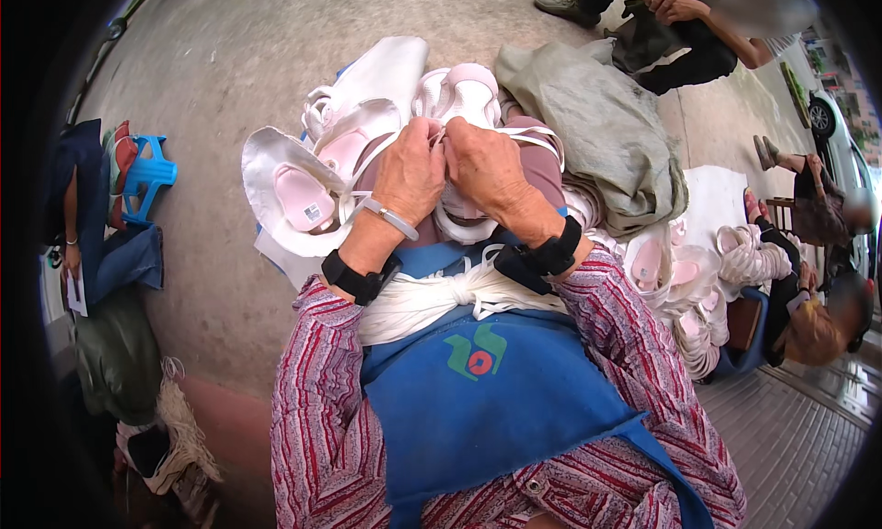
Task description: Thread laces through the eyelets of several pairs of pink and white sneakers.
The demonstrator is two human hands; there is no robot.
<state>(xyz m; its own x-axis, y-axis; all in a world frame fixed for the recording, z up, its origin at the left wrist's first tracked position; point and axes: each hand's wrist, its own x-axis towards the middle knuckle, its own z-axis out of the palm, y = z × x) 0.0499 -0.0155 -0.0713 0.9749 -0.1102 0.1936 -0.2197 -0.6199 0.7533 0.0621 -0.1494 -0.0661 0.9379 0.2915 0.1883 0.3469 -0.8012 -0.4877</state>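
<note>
Sitting over a lap covered by a blue apron (pixel 487 409), the person is working both hands close together on a pale pink sandal (pixel 459 212). The left hand (pixel 409 175) and the right hand (pixel 487 166) are each pinching its white strap (pixel 542 138), fingers closed on it. A bundle of white cord (pixel 432 304) is lying across the lap just below the wrists. More sandals (pixel 308 193) are piling up on the concrete ground (pixel 239 60) ahead, beside a grey sack (pixel 606 134).
</note>
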